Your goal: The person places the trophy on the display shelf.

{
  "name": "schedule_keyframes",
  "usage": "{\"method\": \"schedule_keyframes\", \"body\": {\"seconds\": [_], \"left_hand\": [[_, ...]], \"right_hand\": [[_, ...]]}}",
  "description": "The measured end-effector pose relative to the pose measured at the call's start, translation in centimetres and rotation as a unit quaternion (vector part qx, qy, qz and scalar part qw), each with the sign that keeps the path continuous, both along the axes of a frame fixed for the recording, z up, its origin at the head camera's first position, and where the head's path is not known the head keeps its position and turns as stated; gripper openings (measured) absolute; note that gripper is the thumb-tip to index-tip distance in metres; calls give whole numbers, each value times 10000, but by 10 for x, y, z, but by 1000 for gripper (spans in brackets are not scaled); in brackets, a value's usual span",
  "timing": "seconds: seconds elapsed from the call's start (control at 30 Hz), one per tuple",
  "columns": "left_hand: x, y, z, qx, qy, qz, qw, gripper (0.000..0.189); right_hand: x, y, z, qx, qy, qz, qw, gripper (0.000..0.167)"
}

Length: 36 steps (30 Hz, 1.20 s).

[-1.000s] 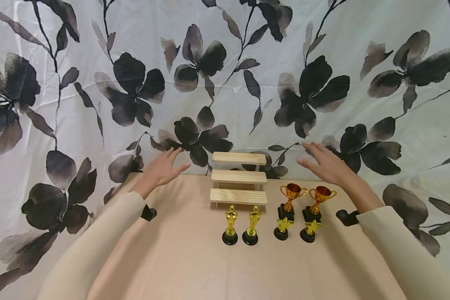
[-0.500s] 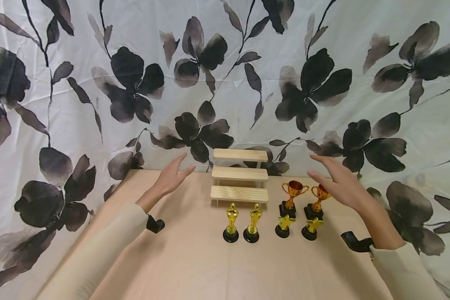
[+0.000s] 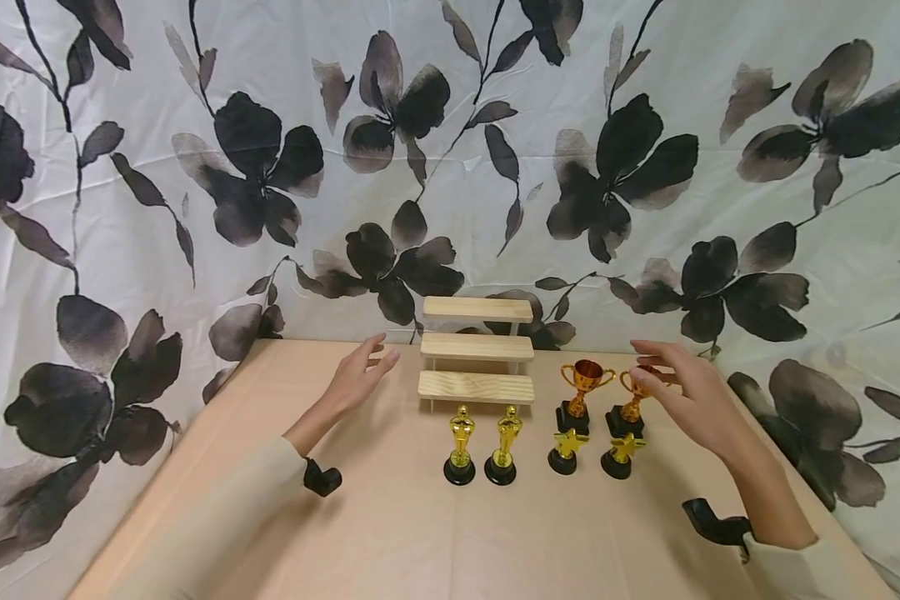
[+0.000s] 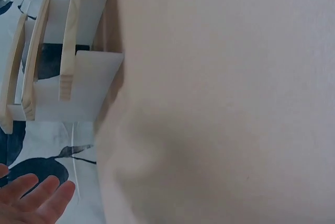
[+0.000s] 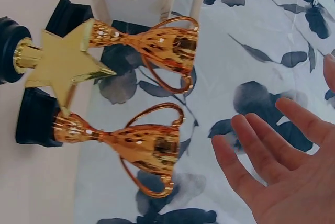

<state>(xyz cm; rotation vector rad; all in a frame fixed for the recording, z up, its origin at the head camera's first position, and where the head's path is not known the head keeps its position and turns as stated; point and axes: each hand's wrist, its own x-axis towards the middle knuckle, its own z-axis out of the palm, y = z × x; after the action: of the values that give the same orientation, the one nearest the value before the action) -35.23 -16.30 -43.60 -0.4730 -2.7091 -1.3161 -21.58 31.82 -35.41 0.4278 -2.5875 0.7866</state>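
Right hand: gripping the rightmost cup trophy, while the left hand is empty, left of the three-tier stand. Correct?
Not quite: the right hand isn't gripping the rightmost cup trophy. The right wrist view shows a gap between them, and the hand holds nothing. The rest stands: the left hand is empty, left of the three-tier stand.

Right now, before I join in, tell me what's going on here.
A person's left hand hovers left of the stepped shelf; the right hand is nearest the right-hand cup, not touching it. Neither holds anything. That cup, the other cup, two star trophies and two gold figures all stand on the table.
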Motion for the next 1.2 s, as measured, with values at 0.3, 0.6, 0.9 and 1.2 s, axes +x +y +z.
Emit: {"method": "schedule_keyframes", "body": {"seconds": [0.3, 0.6, 0.9, 1.2], "left_hand": [[5, 12, -13, 725, -432, 103, 9964, 66], [5, 22, -29, 1340, -870, 84, 9871, 65], [2, 33, -41, 2093, -1380, 51, 9681, 61], [4, 47, -51, 2439, -1606, 90, 9564, 59]], "right_hand": [[-3, 8, -19, -407, -513, -47, 9978, 44], [-10, 20, -32, -567, -663, -101, 9961, 42], [-20, 39, -52, -1267, -44, -442, 9909, 39], [-28, 50, -69, -1849, 254, -1037, 9769, 40]]}}
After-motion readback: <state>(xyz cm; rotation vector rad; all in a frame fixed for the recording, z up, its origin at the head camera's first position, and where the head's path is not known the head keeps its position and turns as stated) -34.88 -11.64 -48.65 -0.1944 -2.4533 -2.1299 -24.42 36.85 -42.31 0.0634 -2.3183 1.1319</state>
